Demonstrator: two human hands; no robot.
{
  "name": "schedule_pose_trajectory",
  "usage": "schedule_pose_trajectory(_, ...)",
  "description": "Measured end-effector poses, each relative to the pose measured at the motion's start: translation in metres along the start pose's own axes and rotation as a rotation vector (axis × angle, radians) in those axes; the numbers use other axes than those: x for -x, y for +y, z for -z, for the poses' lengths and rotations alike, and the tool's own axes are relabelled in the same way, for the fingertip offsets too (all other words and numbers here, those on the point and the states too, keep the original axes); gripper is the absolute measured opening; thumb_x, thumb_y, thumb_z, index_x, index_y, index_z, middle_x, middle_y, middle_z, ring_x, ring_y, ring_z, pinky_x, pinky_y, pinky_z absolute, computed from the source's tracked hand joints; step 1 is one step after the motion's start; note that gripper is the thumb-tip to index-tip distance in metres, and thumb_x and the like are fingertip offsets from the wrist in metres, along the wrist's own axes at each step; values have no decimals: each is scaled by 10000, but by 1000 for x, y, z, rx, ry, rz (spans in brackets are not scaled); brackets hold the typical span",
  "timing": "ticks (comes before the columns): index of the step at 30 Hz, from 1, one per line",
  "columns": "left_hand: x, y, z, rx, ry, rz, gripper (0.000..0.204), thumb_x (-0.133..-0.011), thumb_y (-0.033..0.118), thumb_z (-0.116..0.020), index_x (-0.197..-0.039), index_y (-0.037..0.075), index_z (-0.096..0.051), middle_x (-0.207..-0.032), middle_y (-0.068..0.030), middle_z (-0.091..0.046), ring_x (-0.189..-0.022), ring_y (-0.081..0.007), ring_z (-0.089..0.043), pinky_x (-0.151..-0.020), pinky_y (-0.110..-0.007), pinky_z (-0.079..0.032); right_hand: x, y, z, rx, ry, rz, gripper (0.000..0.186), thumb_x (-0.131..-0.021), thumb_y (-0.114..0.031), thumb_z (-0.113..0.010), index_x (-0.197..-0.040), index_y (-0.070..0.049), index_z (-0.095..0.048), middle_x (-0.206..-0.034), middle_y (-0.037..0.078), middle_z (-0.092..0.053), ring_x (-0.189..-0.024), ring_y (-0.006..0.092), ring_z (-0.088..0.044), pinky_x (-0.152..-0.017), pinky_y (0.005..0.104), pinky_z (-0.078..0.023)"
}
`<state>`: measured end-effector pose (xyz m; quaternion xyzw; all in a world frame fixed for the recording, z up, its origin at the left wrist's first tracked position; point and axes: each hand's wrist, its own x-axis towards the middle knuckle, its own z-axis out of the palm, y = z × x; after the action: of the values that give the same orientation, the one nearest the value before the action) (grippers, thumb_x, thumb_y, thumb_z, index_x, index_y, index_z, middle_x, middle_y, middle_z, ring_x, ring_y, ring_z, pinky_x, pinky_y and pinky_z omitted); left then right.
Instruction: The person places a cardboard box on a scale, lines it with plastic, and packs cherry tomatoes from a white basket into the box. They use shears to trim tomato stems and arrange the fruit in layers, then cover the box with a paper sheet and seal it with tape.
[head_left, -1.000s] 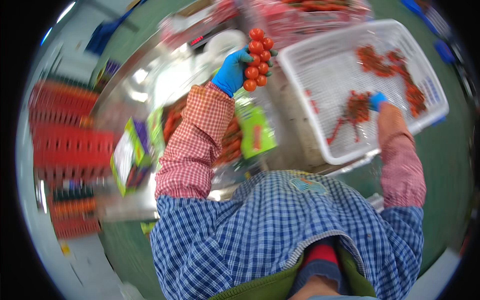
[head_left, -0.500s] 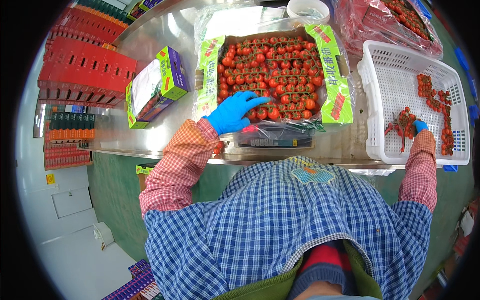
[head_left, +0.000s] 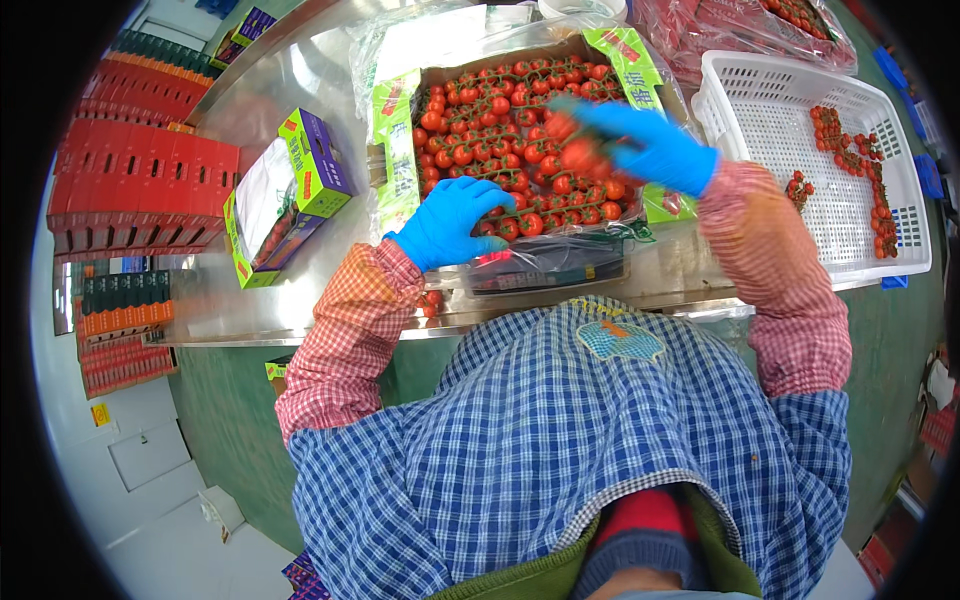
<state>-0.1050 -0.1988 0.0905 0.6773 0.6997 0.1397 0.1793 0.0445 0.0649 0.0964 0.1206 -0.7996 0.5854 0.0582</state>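
My left hand (head_left: pixel 445 222), in a blue glove, rests at the near left of an open cardboard box (head_left: pixel 395 98) packed with rows of cherry tomatoes on the vine (head_left: pixel 468 110); its fingers are bent and apart on the fruit. My right hand (head_left: pixel 655 150), also gloved and blurred by motion, is over the box's right half, gripping a smeared bunch of tomatoes (head_left: pixel 582 150). The box has green flaps and a plastic liner and sits on a dark device (head_left: pixel 550 275), probably a scale, partly hidden. A few loose tomatoes (head_left: pixel 432 305) lie below it by the table edge.
A steel table (head_left: pixel 200 305) carries a purple-green box (head_left: pixel 320 165) at left, a white perforated crate (head_left: pixel 740 110) with tomato bunches at right, a wrapped red box (head_left: pixel 690 30) and a white tub (head_left: pixel 580 8) at the back. Stacked red cartons (head_left: pixel 140 185) stand at far left.
My left hand went from holding a raised bunch to resting on the box. My right hand has moved from the crate to over the box, carrying a bunch. The view has shifted.
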Motion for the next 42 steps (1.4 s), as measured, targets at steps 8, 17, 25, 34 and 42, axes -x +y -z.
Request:
schedule_pose_trajectory(8, -36, -9, -16, -48, 215, -35, 581, -766, 483, -565, -1267, 218, -438, -1411, -156, -236, -1256, -414, -252, -991, -576, -196, 25, 15, -41, 1086, -126, 140, 631, -781, -281, -546, -1357, -153, -323, -1257, 117, -447, -1109, 304, -456, -887, 475, -374)
schedule_pose_trajectory(17, -16, -55, 29, 324, 78, 183, 516, -858, 232, -505, -1341, 120, -361, -1382, -156, -316, -1279, -282, -295, -1031, -420, -237, 40, 39, 3, 612, 187, 160, 439, -821, -205, -517, -1241, -102, -443, -1126, 131, -542, -1025, 304, -539, -851, 392, -449)
schedule_pose_trajectory(25, -190, -2, 49, 530, 345, 11, 330, -836, 28, -508, -1164, 48, -541, -1066, -71, -590, -907, -128, -543, -803, -269, -434, 193, 150, 158, 409, 615, -1387, 656, -634, -440, -677, -1073, 20, -519, -946, 198, -615, -849, 314, -615, -747, 396, -491)
schedule_pose_trajectory(34, -484, 102, -81, 272, 17, -164, 470, -783, 346, -555, -1172, 84, -533, -1083, -175, -586, -998, -324, -561, -868, -386, -442, 223, 149, 197, 125, 899, -1124, 307, -783, -210, -562, -1051, -73, -500, -811, 117, -624, -664, 271, -628, -543, 364, -506)
schedule_pose_trajectory(42, -548, 121, -195, -180, 410, 11, 531, -704, 269, -663, -1152, 64, -468, -1150, -174, -470, -977, -383, -519, -825, -468, -432, 219, 140, 194, 594, 849, -1302, 657, -738, -334, -585, -1174, 108, -370, -920, 211, -618, -821, 330, -621, -698, 416, -504)
